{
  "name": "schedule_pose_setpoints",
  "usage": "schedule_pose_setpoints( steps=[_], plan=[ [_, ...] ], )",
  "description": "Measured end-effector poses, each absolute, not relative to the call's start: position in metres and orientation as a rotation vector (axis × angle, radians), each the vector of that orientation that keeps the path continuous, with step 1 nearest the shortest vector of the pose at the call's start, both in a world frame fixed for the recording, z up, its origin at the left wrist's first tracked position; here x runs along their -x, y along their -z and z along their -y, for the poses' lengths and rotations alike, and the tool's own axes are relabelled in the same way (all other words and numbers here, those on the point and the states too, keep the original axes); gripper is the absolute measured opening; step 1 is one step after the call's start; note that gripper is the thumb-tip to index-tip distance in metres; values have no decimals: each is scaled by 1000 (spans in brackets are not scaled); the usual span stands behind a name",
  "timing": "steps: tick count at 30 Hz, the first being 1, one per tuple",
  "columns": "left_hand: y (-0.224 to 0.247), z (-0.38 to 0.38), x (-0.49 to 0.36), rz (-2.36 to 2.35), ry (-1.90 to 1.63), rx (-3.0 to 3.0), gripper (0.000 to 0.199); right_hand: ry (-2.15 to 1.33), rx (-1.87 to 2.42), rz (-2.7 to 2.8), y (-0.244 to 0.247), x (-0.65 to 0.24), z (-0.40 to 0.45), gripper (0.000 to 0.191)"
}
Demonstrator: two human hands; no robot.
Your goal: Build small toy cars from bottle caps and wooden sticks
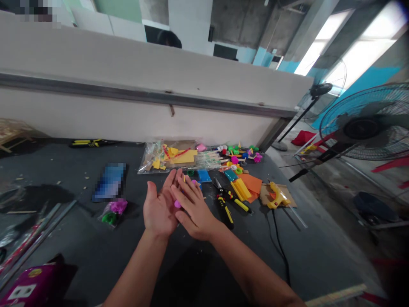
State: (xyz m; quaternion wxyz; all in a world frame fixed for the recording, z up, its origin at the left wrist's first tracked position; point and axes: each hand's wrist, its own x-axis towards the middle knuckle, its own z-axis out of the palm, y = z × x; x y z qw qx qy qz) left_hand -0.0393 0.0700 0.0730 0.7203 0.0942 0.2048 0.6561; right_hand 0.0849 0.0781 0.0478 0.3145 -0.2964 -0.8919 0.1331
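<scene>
My left hand [162, 204] is turned palm up over the dark table, its fingers stretched out. Across its fingers lies my right hand [194, 209], tilted, with its fingers straight and flat. A small round pink lump [177, 204] shows between the two palms, and most of it is covered by the right hand. Just beyond the fingertips are a small blue packet [203, 175] and some pink and blue bits partly hidden by the right fingers. Black-and-yellow pliers [223, 200] lie open to the right of my hands.
A yellow glue gun [277, 197] rests on cardboard at right, its cord running forward. Orange sheets [251, 186], colourful flower-like pieces [234, 159] and a clear bag [150, 157] line the back. Left are a phone [109, 181] and a small bag [113, 212]. A fan [362, 128] stands right.
</scene>
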Motion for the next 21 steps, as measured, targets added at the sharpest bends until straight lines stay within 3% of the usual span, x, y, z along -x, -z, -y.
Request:
schedule_pose_setpoints(
  steps=[7, 10, 16, 21],
  plan=[
    [-73, -71, 42, -479, -1479, -216, 62, -358, 812, 2090, -40, -87, -88, 31],
    [-70, -70, 35, -569, -1420, -294, 47, -404, 852, 1896, -38, -87, -91, 24],
    [-52, -63, 25, -807, -1307, -499, 18, -469, 916, 1780, -36, -88, -95, 22],
    [-48, -65, 33, -941, -1291, -558, 21, -508, 878, 1819, -36, -86, -92, 40]
  ],
)
